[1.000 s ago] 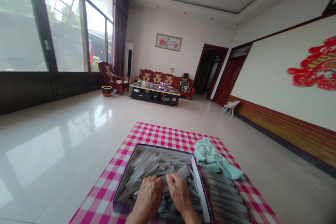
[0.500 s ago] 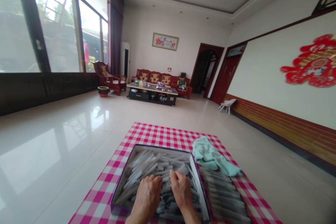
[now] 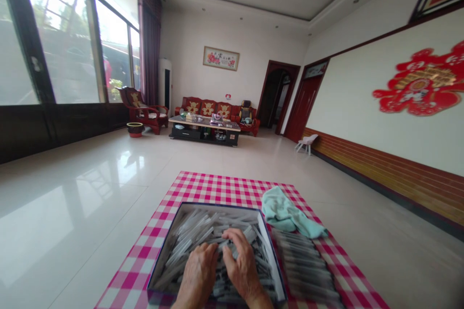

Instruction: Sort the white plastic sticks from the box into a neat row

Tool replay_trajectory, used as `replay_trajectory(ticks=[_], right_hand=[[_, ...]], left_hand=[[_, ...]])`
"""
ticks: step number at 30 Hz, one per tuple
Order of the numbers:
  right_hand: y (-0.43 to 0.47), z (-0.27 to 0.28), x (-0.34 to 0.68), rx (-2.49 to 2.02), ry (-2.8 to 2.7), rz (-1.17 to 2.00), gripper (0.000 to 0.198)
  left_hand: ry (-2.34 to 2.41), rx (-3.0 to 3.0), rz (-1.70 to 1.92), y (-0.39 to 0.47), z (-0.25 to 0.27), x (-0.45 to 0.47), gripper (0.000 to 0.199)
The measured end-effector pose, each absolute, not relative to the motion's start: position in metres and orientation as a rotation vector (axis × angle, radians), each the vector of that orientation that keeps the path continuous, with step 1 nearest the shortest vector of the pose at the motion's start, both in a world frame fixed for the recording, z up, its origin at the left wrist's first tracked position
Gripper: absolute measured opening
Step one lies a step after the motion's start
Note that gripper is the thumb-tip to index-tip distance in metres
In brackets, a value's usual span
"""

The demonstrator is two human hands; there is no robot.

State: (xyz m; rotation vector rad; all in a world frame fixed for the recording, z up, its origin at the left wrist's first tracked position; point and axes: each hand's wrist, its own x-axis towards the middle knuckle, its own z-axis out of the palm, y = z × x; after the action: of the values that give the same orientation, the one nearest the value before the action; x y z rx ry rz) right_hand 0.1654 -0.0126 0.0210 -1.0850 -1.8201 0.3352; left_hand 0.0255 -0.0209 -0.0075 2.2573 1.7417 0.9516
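A shallow box with a dark blue rim (image 3: 270,239) holds a heap of slender clear plastic tubes (image 3: 194,231), some with dark parts among them. Over the near middle of the heap is my left hand (image 3: 198,270), its fingers curled together; what lies in them is hidden. Beside it, my right hand (image 3: 242,263) has its thumb and fingers parted above the tubes, with nothing plainly gripped. To the right of the box lies a row of similar slender dark-and-clear pieces (image 3: 306,265), blurred, side by side.
A pale green cloth (image 3: 286,210) lies crumpled behind the row. Under everything is a pink-and-white checked tablecloth (image 3: 145,251). Across the tiled floor stand a low coffee table (image 3: 203,133), a red wooden sofa (image 3: 208,106) and a small stool (image 3: 307,143).
My right hand's thumb and fingers have spread apart from a closer grip. My left hand stays curled in nearly the same spot. The view has shifted slightly.
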Motion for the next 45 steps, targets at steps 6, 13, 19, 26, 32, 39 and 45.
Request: replay_trajectory(ticks=[6, 13, 19, 26, 32, 39, 45], right_hand=[[-0.017, 0.014, 0.158, -1.164, -2.068, 0.231, 0.032], [-0.005, 0.01, 0.164, -1.13, -1.849, 0.256, 0.039], [0.013, 0.001, 0.183, -1.362, -1.383, 0.539, 0.023], [0.006, 0.006, 0.184, -1.379, -1.413, 0.593, 0.022], [-0.006, 0.017, 0.169, -1.042, -1.866, 0.297, 0.046], [-0.001, 0.004, 0.165, -1.194, -2.014, 0.248, 0.025], [-0.01, 0.015, 0.162, -1.182, -1.933, 0.455, 0.03]], left_hand=[[1.702, 2.253, 0.915, -0.016, -0.009, 0.024, 0.032], [1.746, 2.196, 1.258, -0.008, -0.025, 0.023, 0.029], [1.813, 1.901, 1.415, -0.011, -0.017, 0.021, 0.028], [1.7, 1.69, 1.506, -0.007, -0.01, 0.01, 0.033], [1.687, 2.255, 1.286, -0.01, -0.007, 0.02, 0.03], [1.82, 2.511, 1.468, -0.018, 0.003, 0.028, 0.03], [1.655, 1.8, 1.578, -0.012, 0.001, 0.025, 0.032]])
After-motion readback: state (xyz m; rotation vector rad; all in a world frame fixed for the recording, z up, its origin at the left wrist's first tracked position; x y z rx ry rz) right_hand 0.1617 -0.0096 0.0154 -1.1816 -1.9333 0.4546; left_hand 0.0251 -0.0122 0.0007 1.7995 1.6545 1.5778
